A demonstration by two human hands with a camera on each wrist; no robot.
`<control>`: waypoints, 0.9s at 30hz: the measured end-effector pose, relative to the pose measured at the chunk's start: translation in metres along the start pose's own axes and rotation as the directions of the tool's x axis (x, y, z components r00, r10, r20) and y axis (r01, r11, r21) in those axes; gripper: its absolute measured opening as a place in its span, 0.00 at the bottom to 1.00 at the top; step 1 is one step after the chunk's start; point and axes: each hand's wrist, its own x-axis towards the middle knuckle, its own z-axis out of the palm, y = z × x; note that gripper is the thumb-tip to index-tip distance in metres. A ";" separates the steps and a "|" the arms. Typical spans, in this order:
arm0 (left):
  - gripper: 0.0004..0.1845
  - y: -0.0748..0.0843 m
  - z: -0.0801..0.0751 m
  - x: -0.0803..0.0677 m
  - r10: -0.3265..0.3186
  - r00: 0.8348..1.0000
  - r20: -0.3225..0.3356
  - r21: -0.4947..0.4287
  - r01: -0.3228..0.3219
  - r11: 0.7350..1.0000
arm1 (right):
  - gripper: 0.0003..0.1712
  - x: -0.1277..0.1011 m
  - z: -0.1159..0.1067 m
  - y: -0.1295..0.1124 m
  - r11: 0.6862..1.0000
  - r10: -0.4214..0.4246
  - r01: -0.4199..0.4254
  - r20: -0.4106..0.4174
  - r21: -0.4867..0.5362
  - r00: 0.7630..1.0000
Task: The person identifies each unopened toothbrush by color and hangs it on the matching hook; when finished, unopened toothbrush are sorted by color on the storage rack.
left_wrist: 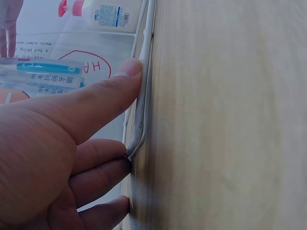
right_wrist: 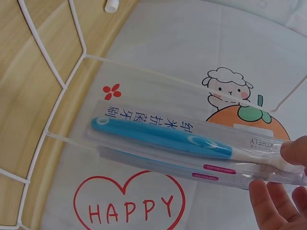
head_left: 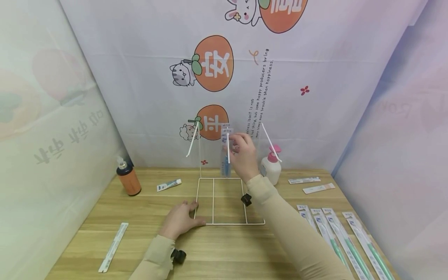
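Fingertips of the right hand (head_left: 244,154) pinch the top end of a packaged blue toothbrush (right_wrist: 163,136), holding it up at the white wire rack (head_left: 224,202) near the backdrop. Left hand (head_left: 181,219) lies flat on the table (head_left: 140,233), straight fingers (left_wrist: 96,103) pressing against the rack's base rim.

Edges and hands eat up plenty here.
The right hand (head_left: 244,154) covers part of the packaged toothbrush (head_left: 226,155) on the head camera, and the right wrist view crops both hand (right_wrist: 283,191) and pack (right_wrist: 192,143) (small print too tiny to read); the left wrist view cuts off the left hand (left_wrist: 53,158), and the wood beside it is blurred.
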 end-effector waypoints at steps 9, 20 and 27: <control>0.45 0.000 0.000 -0.001 0.011 1.000 -0.006 0.011 -0.010 1.000 | 0.23 -0.006 -0.004 0.004 0.998 0.036 -0.037 0.009 0.059 0.999; 0.45 0.000 0.000 -0.001 0.004 1.000 -0.003 0.003 -0.004 1.000 | 0.24 -0.033 -0.050 0.016 0.998 0.057 -0.057 0.015 0.028 0.998; 0.45 -0.001 0.001 -0.001 -0.012 1.000 -0.006 -0.005 0.012 1.000 | 0.27 -0.061 -0.093 0.035 0.996 0.072 -0.077 0.104 0.049 0.992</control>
